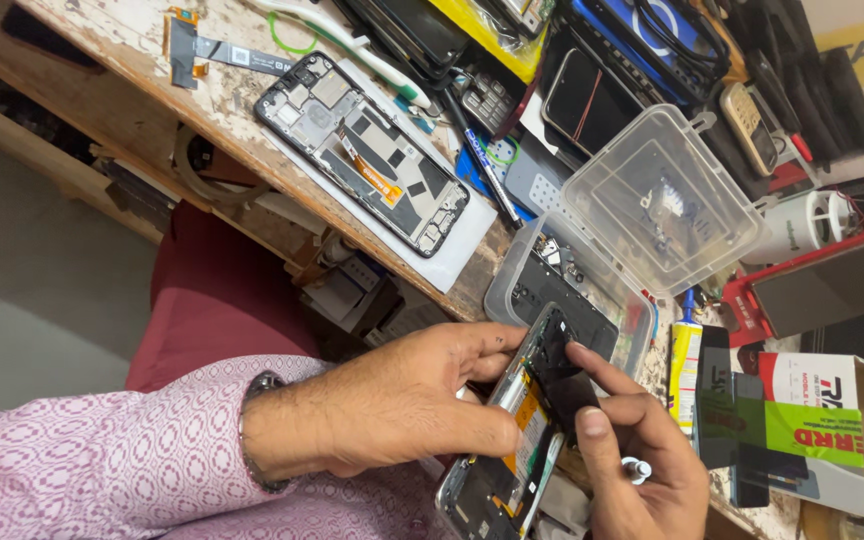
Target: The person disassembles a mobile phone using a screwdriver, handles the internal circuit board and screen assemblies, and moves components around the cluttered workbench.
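My left hand grips an opened phone by its edge, with its yellow battery label and circuit parts facing up. My right hand comes from below and pinches a black cover piece at the phone's upper end, thumb on top. Both hands sit in front of the wooden bench, over my lap. A second opened phone lies flat on a white sheet on the bench, apart from both hands.
A clear plastic box with its lid tipped open holds small parts just above my hands. A glue tube, cardboard boxes, a pen, a loose flex cable, and several phones and screens crowd the bench.
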